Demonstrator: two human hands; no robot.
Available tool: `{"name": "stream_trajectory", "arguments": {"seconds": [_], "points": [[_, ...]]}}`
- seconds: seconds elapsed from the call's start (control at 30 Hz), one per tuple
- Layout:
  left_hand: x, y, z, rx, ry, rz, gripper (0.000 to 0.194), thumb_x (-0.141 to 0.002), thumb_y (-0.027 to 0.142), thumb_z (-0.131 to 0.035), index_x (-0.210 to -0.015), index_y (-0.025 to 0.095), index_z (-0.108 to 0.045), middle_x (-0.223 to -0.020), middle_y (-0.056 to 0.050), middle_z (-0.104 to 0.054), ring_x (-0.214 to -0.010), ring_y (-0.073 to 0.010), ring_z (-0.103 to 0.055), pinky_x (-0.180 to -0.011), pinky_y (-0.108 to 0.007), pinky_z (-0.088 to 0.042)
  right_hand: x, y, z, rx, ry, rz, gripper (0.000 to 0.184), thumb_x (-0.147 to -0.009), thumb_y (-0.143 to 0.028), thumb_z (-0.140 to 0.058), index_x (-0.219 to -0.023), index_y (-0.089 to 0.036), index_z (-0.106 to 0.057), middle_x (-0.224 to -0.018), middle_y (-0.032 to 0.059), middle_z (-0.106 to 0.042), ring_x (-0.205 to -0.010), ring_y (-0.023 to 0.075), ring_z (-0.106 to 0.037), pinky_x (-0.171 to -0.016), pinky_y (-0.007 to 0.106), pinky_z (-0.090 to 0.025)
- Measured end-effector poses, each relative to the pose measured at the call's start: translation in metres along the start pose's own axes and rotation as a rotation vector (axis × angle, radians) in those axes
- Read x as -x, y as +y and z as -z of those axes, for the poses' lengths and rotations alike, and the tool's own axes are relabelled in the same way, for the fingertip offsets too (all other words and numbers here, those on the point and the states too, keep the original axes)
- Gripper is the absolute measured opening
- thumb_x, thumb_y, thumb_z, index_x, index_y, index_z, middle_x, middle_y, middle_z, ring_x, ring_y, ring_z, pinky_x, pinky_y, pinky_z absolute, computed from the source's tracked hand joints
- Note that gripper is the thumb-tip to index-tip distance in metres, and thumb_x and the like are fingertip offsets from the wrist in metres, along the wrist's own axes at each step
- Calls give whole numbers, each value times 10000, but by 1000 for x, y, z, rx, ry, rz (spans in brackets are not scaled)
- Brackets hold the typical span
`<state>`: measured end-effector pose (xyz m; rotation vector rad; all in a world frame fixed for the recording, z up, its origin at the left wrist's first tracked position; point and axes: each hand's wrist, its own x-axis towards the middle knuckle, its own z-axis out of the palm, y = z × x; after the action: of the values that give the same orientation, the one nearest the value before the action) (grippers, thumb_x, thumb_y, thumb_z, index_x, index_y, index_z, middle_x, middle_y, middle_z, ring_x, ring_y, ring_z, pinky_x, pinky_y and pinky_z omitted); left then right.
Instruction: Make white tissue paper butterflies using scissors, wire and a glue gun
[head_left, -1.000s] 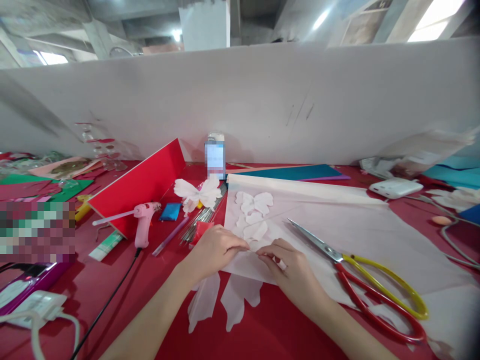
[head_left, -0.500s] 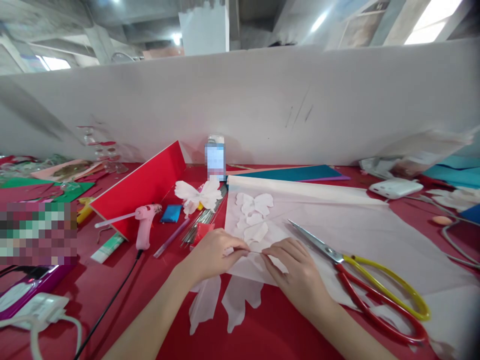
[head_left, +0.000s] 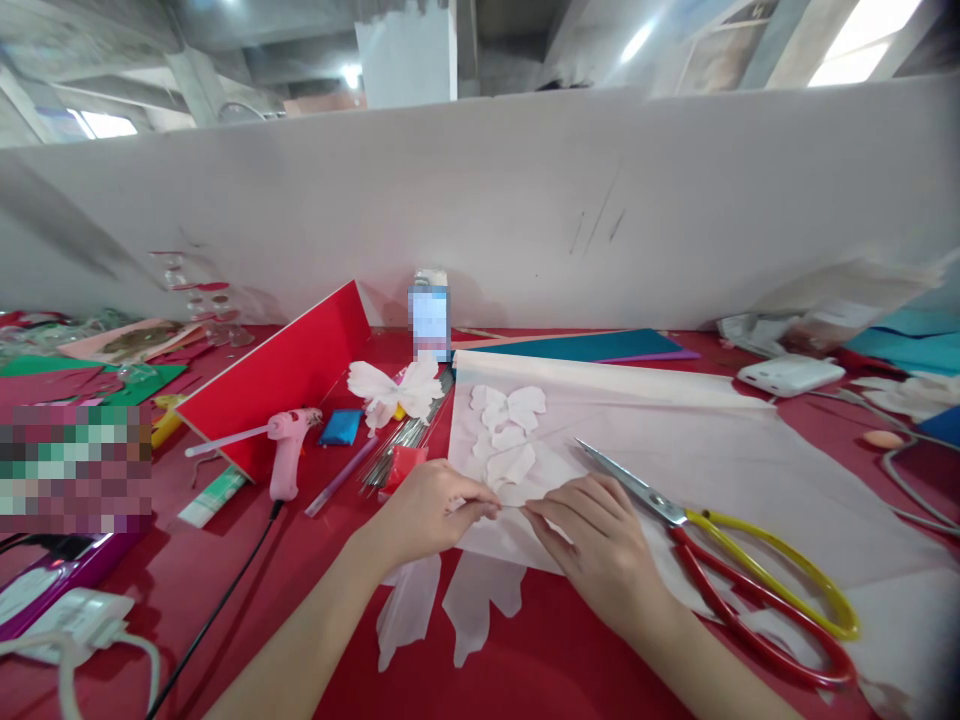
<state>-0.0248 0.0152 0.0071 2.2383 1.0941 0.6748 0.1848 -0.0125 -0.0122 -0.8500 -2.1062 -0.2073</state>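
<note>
Tissue paper pinched between left hand and right hand, scissors lying just beside.

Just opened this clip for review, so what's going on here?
A person is working with both bare hands on a sheet of translucent white paper on a red table surface. The left hand and right hand pinch a white paper piece between them. Red-and-yellow-handled scissors lie open to the right; a pink hot glue gun sits to the left.
</note>
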Motion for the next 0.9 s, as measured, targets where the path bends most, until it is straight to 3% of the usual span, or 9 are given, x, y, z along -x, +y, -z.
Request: {"name": "stream_trajectory", "arguments": {"seconds": [0.37,0.53,0.9], "points": [[1,3,-1,118,-12,23,209,-870,266,-533,-867,231,-739,-840,23,-757,-773,-132,-675,-758,-231,-473,-2,-2,1,-4,61,-5,140,-865,-77,-549,-863,-210,-595,-708,7,-645,-650,152,-554,-698,341,-380],[1,-1,-2,3,46,-11,172,-858,278,-573,-863,267,-744,-879,36,-756,-768,-145,-669,-838,-285,-423,-3,-1,-1,-84,46,-84,127,-866,-90,-548,-831,-200,-601,-717,6,-646,-676,156,-558,-714,345,-381],[-1,-3,-5,-86,32,-60,174,-870,247,-576,-912,287,-739,-866,36,-756,-690,-129,-669,-754,-291,-405,-1,-1,-6,-189,12,-229,112,-864,-173,-575,-768,-203,-623,-679,25,-638,-686,193,-540,-631,336,-438]]}}
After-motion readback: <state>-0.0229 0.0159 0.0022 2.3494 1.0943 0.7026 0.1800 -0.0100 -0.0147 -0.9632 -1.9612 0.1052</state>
